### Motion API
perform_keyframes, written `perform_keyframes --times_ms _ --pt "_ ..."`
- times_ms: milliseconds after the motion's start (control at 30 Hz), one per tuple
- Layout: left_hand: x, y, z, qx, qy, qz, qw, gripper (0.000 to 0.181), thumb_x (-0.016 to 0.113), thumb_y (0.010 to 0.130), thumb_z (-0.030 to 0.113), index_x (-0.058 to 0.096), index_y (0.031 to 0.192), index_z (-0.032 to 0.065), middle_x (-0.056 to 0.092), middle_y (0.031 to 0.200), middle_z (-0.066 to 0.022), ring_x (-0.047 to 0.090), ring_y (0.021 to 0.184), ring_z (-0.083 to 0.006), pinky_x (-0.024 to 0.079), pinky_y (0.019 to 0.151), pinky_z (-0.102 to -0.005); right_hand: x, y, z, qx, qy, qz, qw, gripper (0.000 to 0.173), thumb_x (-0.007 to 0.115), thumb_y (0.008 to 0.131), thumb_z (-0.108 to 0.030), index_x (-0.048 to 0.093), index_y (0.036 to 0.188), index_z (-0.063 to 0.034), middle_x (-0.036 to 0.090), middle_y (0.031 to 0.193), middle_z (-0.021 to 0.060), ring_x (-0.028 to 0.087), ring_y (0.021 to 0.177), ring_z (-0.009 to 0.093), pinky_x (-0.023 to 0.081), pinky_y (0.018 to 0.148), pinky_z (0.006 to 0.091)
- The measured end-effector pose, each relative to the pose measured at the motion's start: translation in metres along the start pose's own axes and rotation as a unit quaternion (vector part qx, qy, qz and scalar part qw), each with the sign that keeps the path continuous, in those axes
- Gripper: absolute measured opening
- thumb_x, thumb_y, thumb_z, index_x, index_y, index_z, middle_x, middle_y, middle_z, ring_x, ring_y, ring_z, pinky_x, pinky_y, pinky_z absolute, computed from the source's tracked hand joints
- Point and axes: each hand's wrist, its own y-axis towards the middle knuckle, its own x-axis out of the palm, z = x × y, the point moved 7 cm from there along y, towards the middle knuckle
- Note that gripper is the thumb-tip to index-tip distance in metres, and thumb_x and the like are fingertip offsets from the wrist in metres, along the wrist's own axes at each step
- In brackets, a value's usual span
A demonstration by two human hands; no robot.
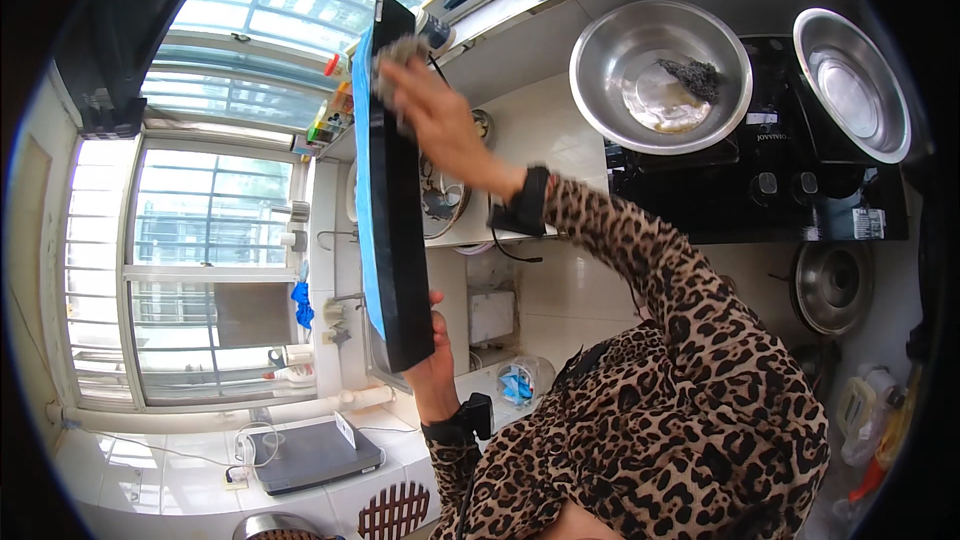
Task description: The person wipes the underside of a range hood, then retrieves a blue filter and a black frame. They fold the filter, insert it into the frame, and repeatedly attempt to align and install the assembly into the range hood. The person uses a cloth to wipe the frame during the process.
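Observation:
A long black panel [405,240] with light-blue film or facing [365,165] along its side stands tilted across the middle of the view. My left hand [439,352] grips its lower end, with part of the hand hidden behind the panel. Near the upper end, my right hand [439,120] presses a greyish cloth or pad [397,64] against the black surface. Both the hand and the cloth are blurred. Dark straps with small devices sit on both wrists.
A steel basin [600,105] holding a dark scrubber [694,80] and a little liquid stands on the black glass cooktop [697,199]. Another steel basin [892,120] is beside it. Behind the panel lies a pan [454,221]. A barred window [210,202] fills the left.

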Motion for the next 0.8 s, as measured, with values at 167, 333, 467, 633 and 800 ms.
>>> perform_keyframes --times_ms 167,333,467,633,800 --pt "0.006 -0.013 -0.003 0.004 0.009 -0.039 0.999 0.033 0.054 0.098 0.023 0.057 0.125 0.0044 0.064 0.104 -0.0259 0.058 0.06 -0.0144 0.043 0.049 -0.0174 -0.018 0.09 0.032 0.017 0.039 0.082 0.996 0.035 0.049 0.099 -0.012 0.061 0.132 -0.0133 0.062 0.129 0.0159 0.062 0.113 0.032 0.047 0.095 0.0328" --pt "0.012 -0.002 -0.006 0.01 0.011 -0.012 1.0 0.036 0.055 0.098 0.024 0.055 0.129 0.0057 0.064 0.106 -0.0256 0.059 0.062 -0.0139 0.043 0.052 -0.0174 -0.009 0.023 0.002 -0.05 -0.042 0.041 0.997 0.036 0.052 0.095 -0.008 0.061 0.13 -0.0102 0.061 0.121 0.0198 0.064 0.102 0.036 0.05 0.087 0.0325" --pt "0.026 0.015 -0.003 0.008 -0.023 -0.043 0.999 0.038 0.055 0.098 0.026 0.055 0.131 0.0074 0.065 0.112 -0.0192 0.063 0.071 -0.0142 0.047 0.054 -0.0183 0.008 -0.072 -0.047 0.016 0.058 -0.102 0.993 0.044 0.053 0.094 -0.003 0.056 0.138 -0.0115 0.05 0.141 0.024 0.049 0.132 0.034 0.038 0.107 0.0349" --pt "0.039 0.02 0.006 0.056 -0.046 -0.017 0.997 0.037 0.05 0.102 0.032 0.055 0.131 0.0108 0.062 0.125 -0.0045 0.062 0.111 -0.0166 0.053 0.088 -0.0274 0.006 -0.136 -0.115 -0.12 0.079 -0.199 0.969 0.052 0.064 0.081 0.003 0.06 0.132 -0.0087 0.058 0.128 0.0186 0.052 0.124 0.042 0.044 0.103 0.0446" --pt "0.059 0.024 0.002 0.032 -0.078 -0.067 0.994 0.037 0.05 0.101 0.028 0.055 0.13 0.0067 0.064 0.121 -0.01 0.063 0.098 -0.0172 0.052 0.073 -0.0245 0.008 -0.094 -0.092 -0.203 0.013 -0.181 0.962 0.041 0.066 0.082 -0.002 0.068 0.121 -0.0108 0.06 0.122 0.0145 0.056 0.118 0.037 0.038 0.11 0.0513"
